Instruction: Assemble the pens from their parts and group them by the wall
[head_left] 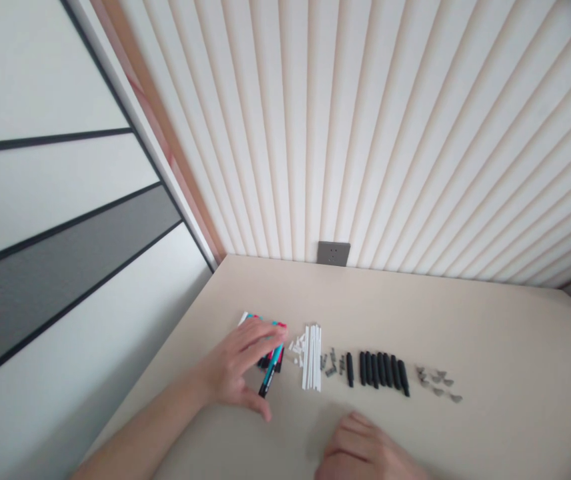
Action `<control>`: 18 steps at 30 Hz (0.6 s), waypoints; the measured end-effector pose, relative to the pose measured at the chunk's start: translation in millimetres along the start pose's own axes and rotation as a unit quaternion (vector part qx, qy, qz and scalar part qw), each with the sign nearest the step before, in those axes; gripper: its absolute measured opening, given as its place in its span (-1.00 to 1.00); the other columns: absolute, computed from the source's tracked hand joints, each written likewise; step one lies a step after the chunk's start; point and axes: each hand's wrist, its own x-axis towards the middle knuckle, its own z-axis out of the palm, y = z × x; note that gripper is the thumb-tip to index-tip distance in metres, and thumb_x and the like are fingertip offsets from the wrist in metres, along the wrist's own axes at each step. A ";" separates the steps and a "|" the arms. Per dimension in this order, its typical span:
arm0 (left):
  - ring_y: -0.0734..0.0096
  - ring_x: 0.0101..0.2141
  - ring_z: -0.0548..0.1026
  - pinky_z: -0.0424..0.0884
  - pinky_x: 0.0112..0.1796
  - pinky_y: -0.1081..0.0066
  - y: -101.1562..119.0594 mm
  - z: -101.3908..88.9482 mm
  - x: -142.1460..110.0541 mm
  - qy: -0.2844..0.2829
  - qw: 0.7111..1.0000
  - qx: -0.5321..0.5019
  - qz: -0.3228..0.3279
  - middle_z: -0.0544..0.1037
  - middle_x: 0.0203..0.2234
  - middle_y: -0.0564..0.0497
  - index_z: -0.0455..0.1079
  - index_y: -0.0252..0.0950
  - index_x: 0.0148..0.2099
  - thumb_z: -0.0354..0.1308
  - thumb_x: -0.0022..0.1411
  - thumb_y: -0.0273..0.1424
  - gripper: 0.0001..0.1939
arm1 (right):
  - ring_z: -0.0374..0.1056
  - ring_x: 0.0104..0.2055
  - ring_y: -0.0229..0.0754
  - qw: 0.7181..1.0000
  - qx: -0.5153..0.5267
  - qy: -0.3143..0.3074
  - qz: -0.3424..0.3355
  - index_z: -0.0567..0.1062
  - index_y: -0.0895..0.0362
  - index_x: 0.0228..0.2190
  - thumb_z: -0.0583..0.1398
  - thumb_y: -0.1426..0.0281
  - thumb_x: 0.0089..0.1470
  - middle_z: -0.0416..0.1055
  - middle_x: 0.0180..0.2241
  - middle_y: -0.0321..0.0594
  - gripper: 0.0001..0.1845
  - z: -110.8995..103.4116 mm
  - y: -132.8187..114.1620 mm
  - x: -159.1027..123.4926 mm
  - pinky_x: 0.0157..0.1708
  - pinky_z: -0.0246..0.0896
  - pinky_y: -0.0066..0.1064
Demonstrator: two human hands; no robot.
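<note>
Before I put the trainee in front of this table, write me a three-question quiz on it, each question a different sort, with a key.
1. Multiple choice: what shows between the thumb and fingers of the left hand?
A) the wall socket
B) a teal-and-black pen-like piece
C) the ribbed wall

2. True or false: a single black tube lies apart from the row of black tubes.

3. Put in order, left to right in the picture: the grey wedge-shaped pieces, the long white sticks, the row of black tubes.

Key:
1. B
2. True
3. Long white sticks, row of black tubes, grey wedge-shaped pieces
</note>
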 end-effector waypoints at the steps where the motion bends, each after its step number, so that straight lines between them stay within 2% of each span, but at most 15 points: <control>1: -0.07 0.04 0.40 0.22 0.13 0.03 8.0 6.5 1.2 0.005 0.999 -0.039 0.009 0.42 0.08 -0.32 -0.03 -0.23 0.40 0.39 -0.07 0.03 0.11 | 0.40 -0.34 -0.22 1.000 0.005 0.022 0.017 0.44 0.06 -0.16 0.06 0.32 0.32 0.50 -0.39 -0.22 -0.83 -0.7 -2.1 0.0 -0.29 0.28 -0.43; 3: -0.05 0.05 0.39 0.27 0.10 0.10 27.3 22.2 4.8 0.002 0.987 -0.158 0.001 0.39 0.12 -0.30 -0.02 -0.17 0.40 0.42 -0.08 -0.01 0.11 | 0.40 -0.35 -0.23 0.993 0.030 0.087 0.072 0.36 0.07 -0.02 0.09 0.36 0.29 0.49 -0.37 -0.22 -0.77 -1.9 -5.8 -1.3 -0.31 0.31 -0.47; 4: -0.04 0.04 0.39 0.30 0.07 0.12 37.7 31.0 7.5 0.015 0.971 -0.238 -0.014 0.39 0.13 -0.28 0.03 -0.16 0.39 0.41 -0.08 0.01 0.07 | 0.40 -0.36 -0.24 0.985 0.045 0.127 0.105 0.31 0.06 0.03 0.10 0.37 0.28 0.49 -0.36 -0.23 -0.71 -2.3 -7.1 -2.4 -0.32 0.33 -0.48; 5: 0.01 0.01 0.41 0.34 0.03 0.16 48.1 40.1 10.7 0.021 0.943 -0.330 -0.044 0.39 0.13 -0.27 0.07 -0.16 0.37 0.38 -0.05 0.04 0.03 | 0.40 -0.37 -0.24 0.975 0.058 0.167 0.134 0.26 0.05 0.07 0.10 0.37 0.28 0.47 -0.36 -0.24 -0.67 -2.5 -7.9 -3.6 -0.33 0.34 -0.49; 6: 0.08 -0.05 0.44 0.39 -0.04 0.20 57.8 49.1 14.5 0.049 0.901 -0.425 -0.073 0.39 0.12 -0.28 0.10 -0.17 0.36 0.30 0.02 0.09 -0.04 | 0.39 -0.37 -0.25 0.964 0.069 0.203 0.158 0.23 0.04 0.09 0.10 0.37 0.28 0.46 -0.37 -0.25 -0.63 -2.5 -8.3 -4.8 -0.34 0.35 -0.50; 7: 0.15 -0.09 0.45 0.42 -0.11 0.25 66.2 57.7 18.9 0.054 0.848 -0.514 -0.118 0.38 0.13 -0.28 0.11 -0.16 0.35 0.19 0.12 0.12 -0.13 | 0.39 -0.38 -0.25 0.953 0.076 0.232 0.177 0.21 0.03 0.11 0.10 0.36 0.28 0.45 -0.37 -0.26 -0.62 -2.4 -8.1 -6.0 -0.35 0.35 -0.50; 8: 0.18 -0.12 0.46 0.43 -0.19 0.30 73.2 65.5 23.7 0.039 0.796 -0.585 -0.150 0.40 0.12 -0.29 0.16 -0.17 0.33 0.15 0.15 0.12 -0.18 | 0.39 -0.38 -0.25 0.947 0.081 0.245 0.190 0.21 0.02 0.11 0.10 0.35 0.28 0.45 -0.37 -0.27 -0.61 -2.1 -7.5 -6.9 -0.35 0.35 -0.50; 9: 0.21 -0.17 0.47 0.42 -0.25 0.34 78.4 72.3 28.6 0.037 0.756 -0.631 -0.170 0.43 0.07 -0.30 0.24 -0.21 0.29 0.14 0.18 0.11 -0.24 | 0.40 -0.37 -0.25 0.946 0.085 0.247 0.193 0.22 0.02 0.10 0.11 0.35 0.28 0.46 -0.36 -0.26 -0.62 -1.9 -6.7 -7.7 -0.35 0.35 -0.49; 12: 0.34 -0.34 0.48 0.40 -0.31 0.38 84.1 85.4 40.9 0.062 0.681 -0.703 -0.194 0.55 -0.16 -0.25 0.50 -0.35 0.06 0.07 0.26 0.06 -0.38 | 0.42 -0.39 -0.25 0.952 0.086 0.233 0.181 0.30 0.02 0.04 0.12 0.37 0.27 0.50 -0.36 -0.27 -0.69 -2.2 -3.5 -9.0 -0.35 0.35 -0.50; 15: 0.30 -0.36 0.52 0.41 -0.29 0.34 81.4 89.3 44.9 0.073 0.654 -0.722 -0.211 0.58 -0.31 -0.20 0.53 -0.39 0.02 0.01 0.31 0.04 -0.39 | 0.40 -0.44 -0.26 0.955 0.032 0.244 0.168 0.34 0.04 0.01 0.13 0.38 0.26 0.50 -0.40 -0.28 -0.72 -6.9 -0.8 -10.0 -0.39 0.32 -0.50; 18: 0.23 -0.33 0.55 0.44 -0.29 0.30 78.1 87.8 42.4 0.053 0.663 -0.713 -0.224 0.57 -0.29 -0.22 0.52 -0.38 0.04 -0.05 0.33 0.06 -0.37 | 0.41 -0.42 -0.23 0.965 -0.057 0.219 0.130 0.37 0.06 0.00 0.15 0.39 0.25 0.51 -0.37 -0.24 -0.72 -15.4 0.7 -11.7 -0.35 0.30 -0.43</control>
